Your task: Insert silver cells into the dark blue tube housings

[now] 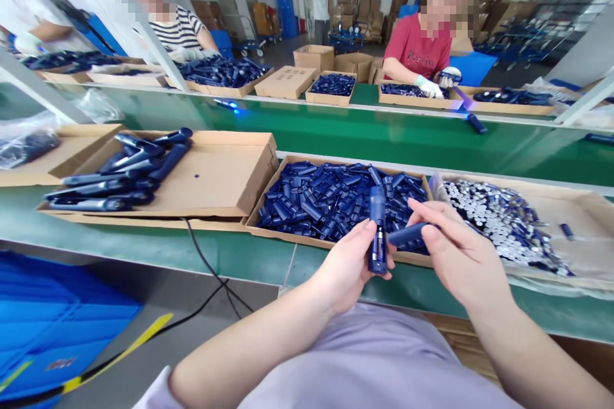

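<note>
My left hand (346,263) is closed around a dark blue handheld device (378,263), held upright with its long battery compartment uncovered. Metallic battery parts show inside the opening. Between the thumb and fingers of my right hand (463,252) is a slim dark blue battery cover (409,234), its tip close beside the device; whether they touch I cannot tell. Both hands are over the front edge of a cardboard tray (271,233) heaped with small blue covers (316,204). To the right, many batteries (496,220) lie in a lined cardboard tray (582,211).
On the left, a cardboard tray (230,176) carries several blue devices (119,182). Beyond the trays runs a green conveyor belt (307,131) with a few devices on it. Co-workers sit across it behind more trays. A black cable (204,259) hangs off the table front.
</note>
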Demonstrator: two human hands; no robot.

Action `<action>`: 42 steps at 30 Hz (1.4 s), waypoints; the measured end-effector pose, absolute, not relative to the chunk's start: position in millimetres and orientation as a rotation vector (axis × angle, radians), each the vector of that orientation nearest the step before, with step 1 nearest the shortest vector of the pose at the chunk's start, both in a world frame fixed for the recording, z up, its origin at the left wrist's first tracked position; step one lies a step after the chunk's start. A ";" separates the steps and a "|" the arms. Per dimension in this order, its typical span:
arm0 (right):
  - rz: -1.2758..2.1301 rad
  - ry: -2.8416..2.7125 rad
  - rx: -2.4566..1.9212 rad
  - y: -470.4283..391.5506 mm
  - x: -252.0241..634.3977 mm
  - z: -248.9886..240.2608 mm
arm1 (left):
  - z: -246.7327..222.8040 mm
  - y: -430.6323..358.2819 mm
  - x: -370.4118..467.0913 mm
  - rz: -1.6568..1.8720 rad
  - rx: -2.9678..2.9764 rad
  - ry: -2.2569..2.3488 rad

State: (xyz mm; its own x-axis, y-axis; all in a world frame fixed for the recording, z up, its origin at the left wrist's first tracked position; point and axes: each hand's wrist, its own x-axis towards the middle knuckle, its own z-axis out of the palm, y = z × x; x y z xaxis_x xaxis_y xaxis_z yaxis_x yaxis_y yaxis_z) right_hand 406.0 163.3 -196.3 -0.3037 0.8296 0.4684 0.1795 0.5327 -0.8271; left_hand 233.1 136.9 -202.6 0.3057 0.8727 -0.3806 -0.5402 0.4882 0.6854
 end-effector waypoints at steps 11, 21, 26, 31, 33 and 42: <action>0.669 -1.932 -0.879 151.8 387.7 -197.2 | -194.9 133.8 238.9 0.903 0.448 0.771; 0.418 -2.144 -0.816 155.8 392.1 -188.3 | -198.7 134.5 237.5 0.901 0.435 0.698; 0.130 -2.098 -0.919 160.0 389.3 -197.4 | -196.3 133.8 238.0 0.877 0.458 0.715; 0.404 -1.960 -1.009 165.1 393.8 -205.6 | -198.0 132.8 233.4 0.842 0.543 0.697; 0.691 -1.834 -0.936 171.0 401.8 -205.7 | -200.5 132.9 230.9 0.835 0.562 0.665; 1.390 -2.110 -1.078 216.3 411.6 -174.6 | -199.9 133.7 203.1 0.674 0.966 0.750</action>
State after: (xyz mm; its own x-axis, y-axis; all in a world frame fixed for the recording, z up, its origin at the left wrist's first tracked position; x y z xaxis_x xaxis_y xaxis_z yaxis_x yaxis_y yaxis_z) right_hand 411.6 216.3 -174.6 -0.6273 0.7739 -0.0870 0.3853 0.2114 -0.8982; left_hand 203.1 133.7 -199.9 0.5689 0.7826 -0.2527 -0.1686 0.4118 0.8955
